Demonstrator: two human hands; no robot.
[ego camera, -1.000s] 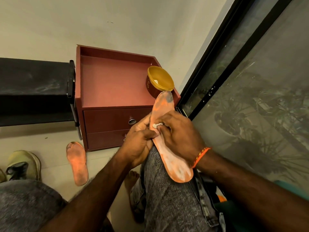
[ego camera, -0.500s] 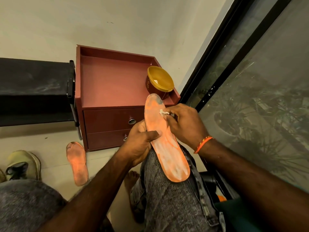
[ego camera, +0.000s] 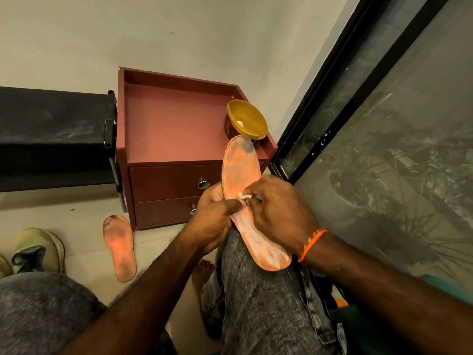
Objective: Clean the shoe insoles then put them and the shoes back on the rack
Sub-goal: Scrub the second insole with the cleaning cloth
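At the far left edge of the frame a pale shoe sits on the floor, below a black rack in the middle left. Just right of the shoe a second orange insole lies flat on the floor, well apart from both hands, in front of a red drawer cabinet. At centre the left hand is closed on the left edge of the held insole, thumb pressed across its face near the middle. That insole rests on a knee in grey jeans, its toe end rising above the hands toward a yellow bowl on the cabinet top, its heel end reaching down to the lower right. The right hand lies over the insole's right edge, fingers pinching a small white wad against the surface just beside the left thumb. An orange wristband circles the right wrist
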